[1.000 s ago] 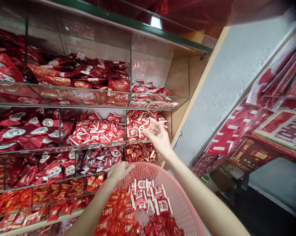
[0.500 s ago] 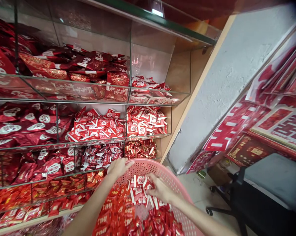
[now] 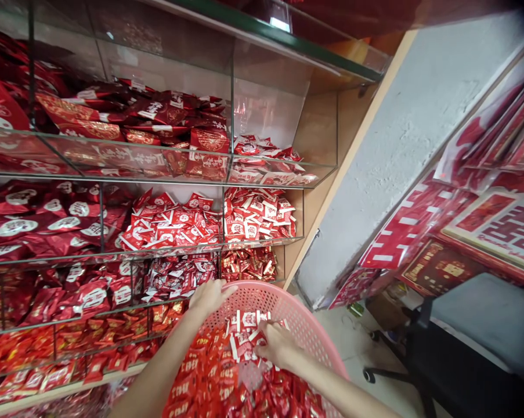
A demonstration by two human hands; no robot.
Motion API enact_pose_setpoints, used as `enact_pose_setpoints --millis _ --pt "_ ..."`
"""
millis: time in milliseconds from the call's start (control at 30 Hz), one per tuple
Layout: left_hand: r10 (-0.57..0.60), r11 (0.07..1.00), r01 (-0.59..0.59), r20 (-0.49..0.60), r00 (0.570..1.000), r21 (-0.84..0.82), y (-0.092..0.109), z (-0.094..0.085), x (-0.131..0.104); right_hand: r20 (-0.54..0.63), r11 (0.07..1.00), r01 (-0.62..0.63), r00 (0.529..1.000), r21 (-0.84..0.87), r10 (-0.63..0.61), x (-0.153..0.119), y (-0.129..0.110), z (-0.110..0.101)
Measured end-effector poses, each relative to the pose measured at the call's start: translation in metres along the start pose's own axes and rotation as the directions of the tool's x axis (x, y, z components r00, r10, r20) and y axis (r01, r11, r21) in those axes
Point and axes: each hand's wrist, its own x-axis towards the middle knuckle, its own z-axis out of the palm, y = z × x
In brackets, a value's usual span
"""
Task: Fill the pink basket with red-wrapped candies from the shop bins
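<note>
A pink perforated plastic basket (image 3: 307, 307) stands below me, in front of the shelves. My left hand (image 3: 207, 297) is closed over its far-left rim. Inside the basket, my right hand (image 3: 279, 345) is lowered onto small red-and-white packets (image 3: 244, 337), its fingers curled around one that is partly hidden. Orange-red wrapped packets (image 3: 205, 371) fill the basket's left side. Dark red shiny wrapped pieces (image 3: 283, 395) lie at the near right, below my right hand.
Glass-divided shelves (image 3: 166, 184) hold many red packets in compartments. To the right are a pale wall (image 3: 375, 139), hanging red decorations (image 3: 401, 226) and a black office chair (image 3: 466, 342) on the floor.
My right hand has shifted slightly and its fingers have curled in more among the red-and-white packets. Some packets under it have moved. My left hand stays on the rim.
</note>
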Motion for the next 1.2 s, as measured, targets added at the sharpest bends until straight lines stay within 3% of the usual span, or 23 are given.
enact_pose_setpoints --millis 233,500,700,933,1200 --pt "-0.004 1.000 0.004 0.005 1.000 0.004 0.000 0.000 0.000 -0.039 0.999 0.002 0.999 -0.051 -0.004 -0.001 -0.001 0.007" --pt "-0.012 1.000 0.012 0.010 1.000 0.000 0.001 -0.002 -0.002 0.031 0.999 0.007 1.000 -0.035 -0.006 -0.002 -0.005 0.001" --pt "-0.029 0.999 0.030 0.014 0.999 -0.018 0.001 -0.003 -0.002 0.050 1.000 0.002 0.999 0.011 -0.002 0.002 -0.002 0.000" --pt "-0.021 1.000 0.021 0.016 1.000 -0.011 0.002 -0.004 -0.003 0.048 0.993 0.075 0.996 0.091 -0.080 0.010 0.003 0.007" --pt "-0.029 1.000 0.029 0.012 1.000 -0.009 0.001 -0.002 -0.001 -0.055 1.000 -0.003 0.998 -0.009 0.003 0.018 -0.008 0.005"
